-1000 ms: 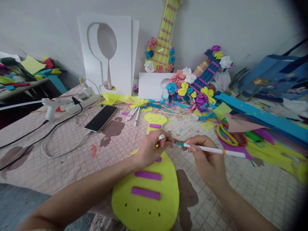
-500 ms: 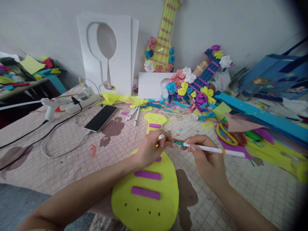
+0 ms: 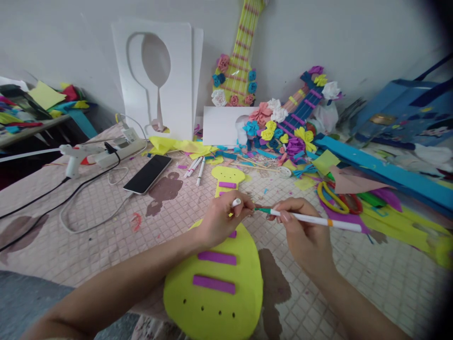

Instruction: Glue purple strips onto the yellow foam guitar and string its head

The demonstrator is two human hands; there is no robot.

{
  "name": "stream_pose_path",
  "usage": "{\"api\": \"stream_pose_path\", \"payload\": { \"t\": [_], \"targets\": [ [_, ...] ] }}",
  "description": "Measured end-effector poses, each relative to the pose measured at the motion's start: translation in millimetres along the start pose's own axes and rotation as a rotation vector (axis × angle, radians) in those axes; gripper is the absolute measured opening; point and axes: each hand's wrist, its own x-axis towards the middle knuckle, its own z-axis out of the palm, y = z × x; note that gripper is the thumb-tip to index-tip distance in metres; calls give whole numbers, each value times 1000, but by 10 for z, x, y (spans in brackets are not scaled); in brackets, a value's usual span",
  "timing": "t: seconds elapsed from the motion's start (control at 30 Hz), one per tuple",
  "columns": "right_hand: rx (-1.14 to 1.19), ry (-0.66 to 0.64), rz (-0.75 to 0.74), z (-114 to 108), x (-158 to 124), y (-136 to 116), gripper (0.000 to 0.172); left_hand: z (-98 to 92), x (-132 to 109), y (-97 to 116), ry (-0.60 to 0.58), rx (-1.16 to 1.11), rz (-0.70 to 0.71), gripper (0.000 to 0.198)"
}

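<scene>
A yellow guitar-shaped cutout with purple strips and small dark holes lies at the front centre. Over its neck, my left hand is closed around a white pen cap; something thin at its fingertips is too small to make out. My right hand pinches a white pen with a green tip section and an orange band. The pen's tip points left, close to my left fingertips; whether they touch is unclear.
A phone, a glue gun and a power strip with cables lie at left. Several pens are behind the cutout. Scissors, coloured scraps and a blue strip lie at right. Decorated guitars stand behind.
</scene>
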Motion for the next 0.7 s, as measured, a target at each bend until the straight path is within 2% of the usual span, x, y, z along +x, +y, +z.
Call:
{"api": "stream_pose_path", "payload": {
  "t": [0.7],
  "targets": [
    [26, -20, -5, -3, 3, 1, 8, -1, 9, 21, 3, -17, -1, 30]
  ]
}}
